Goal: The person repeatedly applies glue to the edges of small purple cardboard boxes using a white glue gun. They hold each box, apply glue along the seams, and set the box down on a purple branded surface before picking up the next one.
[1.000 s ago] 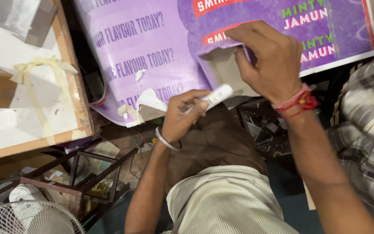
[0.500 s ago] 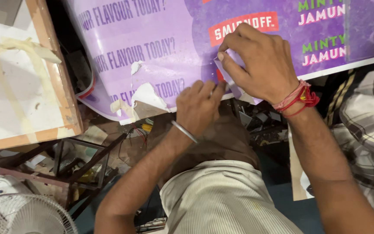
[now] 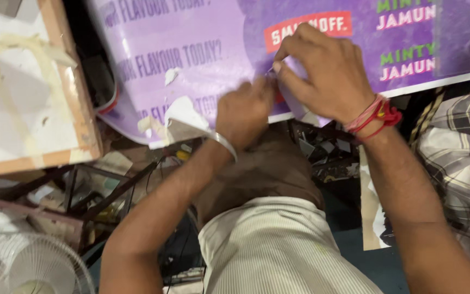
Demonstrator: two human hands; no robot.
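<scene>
A large purple printed poster (image 3: 202, 49) lies across the top of the view, with torn white patches (image 3: 183, 111) near its lower edge. My right hand (image 3: 327, 76), with red thread at the wrist, presses on the poster and pinches a lifted bit of its surface between thumb and forefinger. My left hand (image 3: 243, 111), wearing a metal bangle, is blurred and closed in a fist right against the right thumb at that spot. The white stick-shaped tool it held a second ago is hidden inside the fist.
A white board with a wooden frame (image 3: 66, 98) lies at the left. Below it stand a dark metal rack (image 3: 82, 196) and a white fan (image 3: 28, 267). A person in a checked shirt (image 3: 458, 163) is close at the right.
My left hand rose from below the poster edge up to my right thumb. The lifted flap under my right hand has been pressed down flat, and the white tool no longer shows.
</scene>
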